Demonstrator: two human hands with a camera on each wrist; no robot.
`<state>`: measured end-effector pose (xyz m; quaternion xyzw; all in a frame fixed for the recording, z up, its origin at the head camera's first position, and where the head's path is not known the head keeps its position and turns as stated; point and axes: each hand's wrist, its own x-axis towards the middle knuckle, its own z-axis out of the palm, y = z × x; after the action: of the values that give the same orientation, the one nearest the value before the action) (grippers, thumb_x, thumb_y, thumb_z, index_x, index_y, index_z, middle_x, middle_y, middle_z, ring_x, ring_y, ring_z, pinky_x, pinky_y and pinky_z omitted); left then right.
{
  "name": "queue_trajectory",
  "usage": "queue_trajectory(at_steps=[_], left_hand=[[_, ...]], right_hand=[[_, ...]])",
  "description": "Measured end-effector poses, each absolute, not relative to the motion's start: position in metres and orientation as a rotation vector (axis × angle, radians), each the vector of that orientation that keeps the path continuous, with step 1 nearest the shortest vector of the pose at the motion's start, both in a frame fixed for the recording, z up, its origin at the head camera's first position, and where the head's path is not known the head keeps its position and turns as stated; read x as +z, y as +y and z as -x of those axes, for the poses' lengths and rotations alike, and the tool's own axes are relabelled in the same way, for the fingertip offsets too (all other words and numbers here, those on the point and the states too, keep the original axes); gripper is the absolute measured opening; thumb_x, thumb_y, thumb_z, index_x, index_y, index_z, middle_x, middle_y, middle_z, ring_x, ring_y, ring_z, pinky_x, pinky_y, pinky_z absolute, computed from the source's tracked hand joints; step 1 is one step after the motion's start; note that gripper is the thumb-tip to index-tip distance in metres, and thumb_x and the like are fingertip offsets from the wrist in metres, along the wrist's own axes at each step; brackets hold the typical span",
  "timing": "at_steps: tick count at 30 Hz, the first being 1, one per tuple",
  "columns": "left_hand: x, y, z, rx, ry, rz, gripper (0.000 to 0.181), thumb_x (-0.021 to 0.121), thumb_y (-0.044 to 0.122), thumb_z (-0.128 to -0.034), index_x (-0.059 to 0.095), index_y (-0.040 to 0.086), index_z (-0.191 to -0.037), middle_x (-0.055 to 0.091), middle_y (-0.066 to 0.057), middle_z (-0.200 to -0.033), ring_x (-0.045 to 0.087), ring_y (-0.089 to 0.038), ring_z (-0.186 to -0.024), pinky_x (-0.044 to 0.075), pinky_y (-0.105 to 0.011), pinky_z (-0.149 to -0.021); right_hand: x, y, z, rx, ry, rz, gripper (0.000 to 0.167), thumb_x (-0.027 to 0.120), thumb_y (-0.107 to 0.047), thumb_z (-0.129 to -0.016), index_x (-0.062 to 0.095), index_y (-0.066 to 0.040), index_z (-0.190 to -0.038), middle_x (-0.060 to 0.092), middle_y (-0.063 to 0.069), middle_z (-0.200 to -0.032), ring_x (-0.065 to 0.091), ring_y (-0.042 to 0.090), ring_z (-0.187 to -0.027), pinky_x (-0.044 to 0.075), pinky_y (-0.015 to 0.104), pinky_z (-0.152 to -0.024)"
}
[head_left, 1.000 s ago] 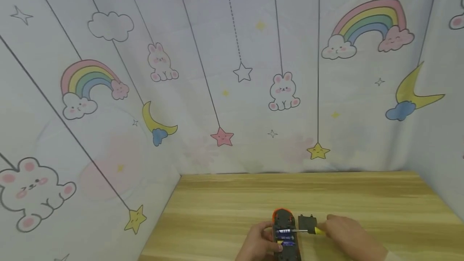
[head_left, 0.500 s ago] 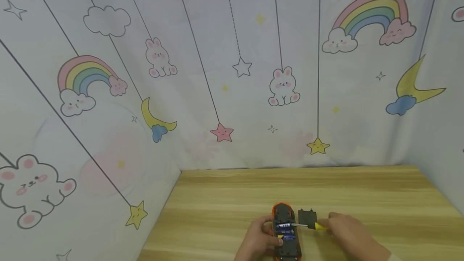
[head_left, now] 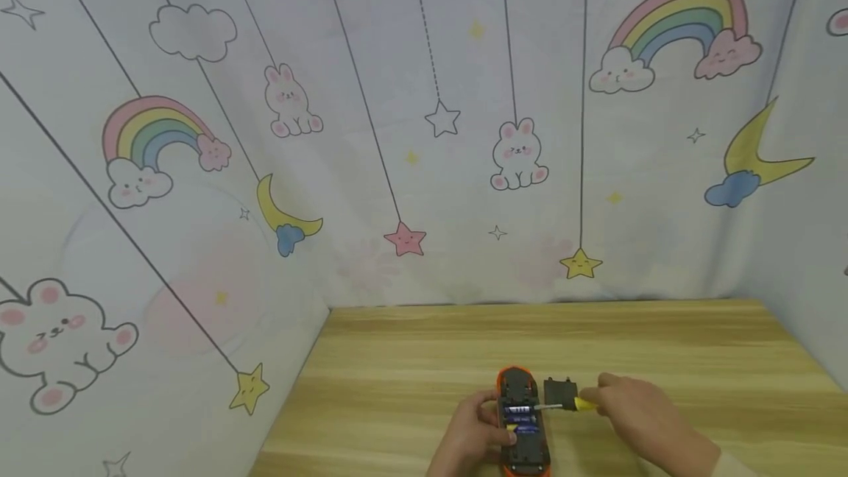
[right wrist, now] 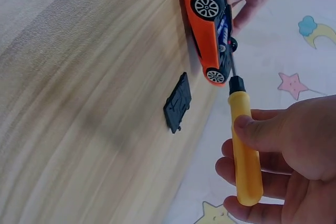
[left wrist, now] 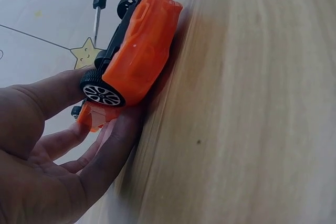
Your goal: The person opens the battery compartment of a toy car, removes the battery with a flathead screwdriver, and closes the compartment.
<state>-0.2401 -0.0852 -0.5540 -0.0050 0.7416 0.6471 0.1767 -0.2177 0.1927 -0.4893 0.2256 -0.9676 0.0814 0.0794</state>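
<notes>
Resting wheels-up on the worktop, between its left and right edges and well apart from the far one, the car is clamped in my left hand. Batteries show in its underside; my right hand grips the screwdriver, its tip beside them, contact unclear to me. The cover lies just beside the car, toward the right edge.

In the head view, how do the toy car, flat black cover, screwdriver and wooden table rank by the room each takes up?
Largest to smallest, as visible:
1. Wooden table
2. Toy car
3. Black cover
4. Screwdriver, partly hidden by the right hand
</notes>
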Motion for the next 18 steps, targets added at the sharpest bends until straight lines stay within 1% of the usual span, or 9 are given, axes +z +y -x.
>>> queue_trajectory(at_steps=[3, 6, 8, 9, 11, 14, 18], left_hand=[[-0.553, -0.085, 0.241, 1.822, 2.116, 0.008, 0.073, 0.076, -0.02, -0.0706, 0.061, 0.008, -0.136, 0.061, -0.015, -0.093, 0.068, -0.023, -0.079, 0.063, -0.04, -0.065], [-0.553, -0.086, 0.241, 1.824, 2.121, -0.005, 0.072, 0.076, -0.02, -0.0703, 0.061, 0.007, -0.136, 0.062, -0.014, -0.092, 0.068, -0.023, -0.079, 0.063, -0.041, -0.065], [-0.554, -0.086, 0.24, 1.829, 2.113, -0.012, 0.073, 0.076, -0.02, -0.0703, 0.061, 0.007, -0.136, 0.063, -0.014, -0.092, 0.069, -0.023, -0.078, 0.063, -0.041, -0.064], [-0.554, -0.086, 0.24, 1.836, 2.1, -0.011, 0.073, 0.076, -0.021, -0.0705, 0.06, 0.006, -0.136, 0.063, -0.014, -0.091, 0.069, -0.023, -0.078, 0.063, -0.042, -0.064], [-0.555, -0.086, 0.24, 1.843, 2.085, -0.012, 0.073, 0.076, -0.021, -0.071, 0.059, 0.005, -0.137, 0.063, -0.014, -0.091, 0.07, -0.023, -0.078, 0.063, -0.043, -0.064], [-0.556, -0.086, 0.24, 1.838, 2.091, -0.014, 0.073, 0.076, -0.021, -0.0713, 0.059, 0.005, -0.137, 0.064, -0.014, -0.091, 0.07, -0.023, -0.077, 0.063, -0.043, -0.064], [-0.557, -0.086, 0.241, 1.843, 2.089, -0.014, 0.073, 0.077, -0.021, -0.0716, 0.059, 0.006, -0.137, 0.063, -0.014, -0.092, 0.07, -0.023, -0.079, 0.063, -0.043, -0.065]], right_hand=[[-0.483, 0.188, 0.218, 0.139, -2.909, -0.705, 0.03, 0.079, -0.002, -0.08, 0.08, -0.025, -0.099, 0.052, -0.012, -0.073, 0.048, 0.002, -0.061, 0.038, 0.024, -0.05], [-0.476, 0.181, 0.217, 0.013, -2.921, -0.722, 0.03, 0.08, -0.003, -0.079, 0.08, -0.025, -0.099, 0.054, -0.008, -0.074, 0.049, 0.008, -0.063, 0.04, 0.029, -0.051], [-0.473, 0.177, 0.216, -0.044, -2.915, -0.731, 0.026, 0.081, -0.005, -0.078, 0.079, -0.025, -0.095, 0.056, -0.006, -0.075, 0.052, 0.012, -0.065, 0.042, 0.034, -0.053], [-0.471, 0.175, 0.215, -0.055, -2.922, -0.734, 0.023, 0.08, -0.006, -0.08, 0.079, -0.024, -0.094, 0.058, -0.005, -0.077, 0.055, 0.015, -0.067, 0.045, 0.036, -0.055], [-0.469, 0.171, 0.213, -0.079, -2.903, -0.743, 0.017, 0.08, -0.009, -0.081, 0.078, -0.024, -0.089, 0.058, -0.004, -0.078, 0.056, 0.018, -0.068, 0.047, 0.039, -0.057], [-0.467, 0.165, 0.211, -0.106, -2.845, -0.757, 0.015, 0.078, -0.009, -0.083, 0.075, -0.024, -0.081, 0.057, -0.005, -0.076, 0.054, 0.017, -0.067, 0.046, 0.039, -0.058], [-0.463, 0.158, 0.21, -0.187, -2.735, -0.781, 0.024, 0.079, -0.008, -0.08, 0.066, -0.021, -0.065, 0.049, -0.004, -0.067, 0.045, 0.015, -0.057, 0.041, 0.035, -0.051]])
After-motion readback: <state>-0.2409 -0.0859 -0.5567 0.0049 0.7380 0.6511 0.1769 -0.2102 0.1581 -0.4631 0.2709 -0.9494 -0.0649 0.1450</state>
